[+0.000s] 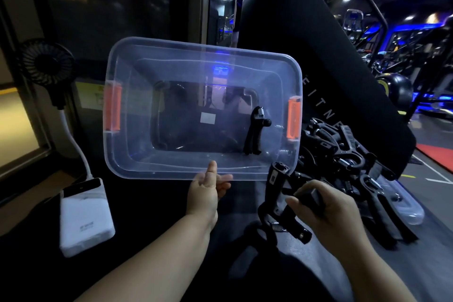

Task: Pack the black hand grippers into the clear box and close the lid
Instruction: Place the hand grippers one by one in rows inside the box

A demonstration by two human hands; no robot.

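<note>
One clear box (171, 64) was held tilted, near rim pinched by left hand (204, 195) fingers; one hand gripper (256, 127) lay inside. Fingers of right hand (328, 213) clasped second gripper (277, 186), which likely needed laying flat beside the first.

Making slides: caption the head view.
Left hand holds clear plastic box containing one black hand gripper; right hand grips a second gripper.

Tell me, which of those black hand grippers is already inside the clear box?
The lone gripper beside the right orange latch; the right hand grips another gripper, the rest lie piled outside.
</note>
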